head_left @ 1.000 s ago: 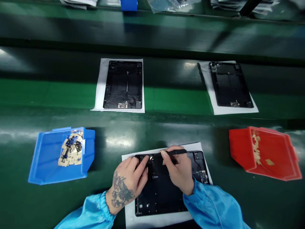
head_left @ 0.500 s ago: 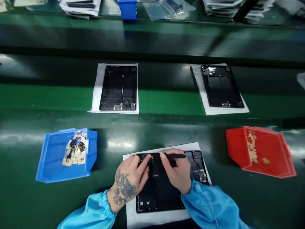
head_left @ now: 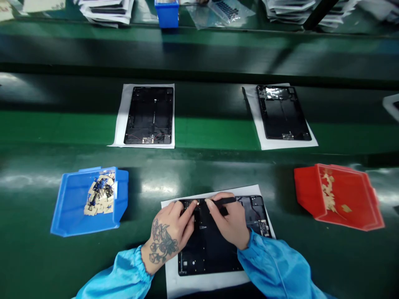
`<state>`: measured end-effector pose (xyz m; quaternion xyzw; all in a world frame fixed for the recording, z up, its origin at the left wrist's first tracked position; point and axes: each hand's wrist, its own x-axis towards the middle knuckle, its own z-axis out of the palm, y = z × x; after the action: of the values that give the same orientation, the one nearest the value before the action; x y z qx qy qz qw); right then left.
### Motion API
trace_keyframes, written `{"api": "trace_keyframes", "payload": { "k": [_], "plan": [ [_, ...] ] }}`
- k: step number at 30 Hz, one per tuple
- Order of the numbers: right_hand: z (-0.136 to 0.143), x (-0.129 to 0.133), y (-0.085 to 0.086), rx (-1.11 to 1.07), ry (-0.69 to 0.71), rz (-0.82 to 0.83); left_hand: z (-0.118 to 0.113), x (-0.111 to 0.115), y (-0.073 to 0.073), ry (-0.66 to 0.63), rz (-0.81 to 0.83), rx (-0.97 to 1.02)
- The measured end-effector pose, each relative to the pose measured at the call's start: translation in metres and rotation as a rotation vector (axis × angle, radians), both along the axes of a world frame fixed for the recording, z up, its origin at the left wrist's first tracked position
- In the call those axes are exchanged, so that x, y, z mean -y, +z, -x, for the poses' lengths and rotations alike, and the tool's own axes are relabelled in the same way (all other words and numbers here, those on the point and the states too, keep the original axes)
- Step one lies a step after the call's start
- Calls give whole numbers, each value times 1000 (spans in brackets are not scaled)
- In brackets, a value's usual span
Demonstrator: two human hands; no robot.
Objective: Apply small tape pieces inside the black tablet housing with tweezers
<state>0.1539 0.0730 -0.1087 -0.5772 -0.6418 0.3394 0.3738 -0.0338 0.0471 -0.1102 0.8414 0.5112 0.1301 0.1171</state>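
An opened tablet housing (head_left: 215,253), black with small boards and cables inside, lies on a white sheet (head_left: 179,286) in front of me. My left hand (head_left: 170,232), tattooed on its back, rests over the housing's upper left part. Its index finger is stretched out, with the tip down beside a tiny gold-coloured part (head_left: 198,203) at the far edge. Close by on the right, my right hand (head_left: 229,220) pinches a slim black tool (head_left: 226,201). The tool's working tip is hidden by the fingers. Blue sleeves cover both wrists.
A blue bin (head_left: 71,203) of small pale and dark pieces stands left; a red bin (head_left: 352,199) with pale scraps stands right. Beyond lie two more tablet housings (head_left: 149,116) (head_left: 283,114) on white sheets. A shelf behind holds paper stacks (head_left: 107,10) and a small blue box (head_left: 166,14).
Both far tablet housings have shifted left with their sheets, and more of another sheet shows at the right edge. My right hand and the black tool moved slightly left, closer to my left fingertip.
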Motion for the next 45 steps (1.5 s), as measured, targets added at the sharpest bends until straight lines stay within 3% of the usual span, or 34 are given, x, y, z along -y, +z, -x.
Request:
{"api": "trace_keyframes", "payload": {
  "k": [6, 13, 20, 27, 35, 42, 45],
  "plan": [
    [-1, -4, -2, -269, -72, 278, 1, 2, -2, -14, 25, -58],
    [-1, -4, -4, -442, -203, 223, -6, 0, 3, -4, 30, -162],
    [0, -8, 0, -467, -202, 233, 5, 1, 0, -70, 68, -19],
    [-2, -5, -5, -361, -132, 209, 2, 0, 0, -49, 84, -31],
    [4, -6, -2, -237, 88, 46, 2, 1, 2, -38, 61, -25],
    [4, -4, -3, -285, 161, 62, 2, 0, 2, -37, 43, -4],
    [2, -6, -1, -274, 114, 104, 4, 2, 0, -39, 41, 21]
  ]
}}
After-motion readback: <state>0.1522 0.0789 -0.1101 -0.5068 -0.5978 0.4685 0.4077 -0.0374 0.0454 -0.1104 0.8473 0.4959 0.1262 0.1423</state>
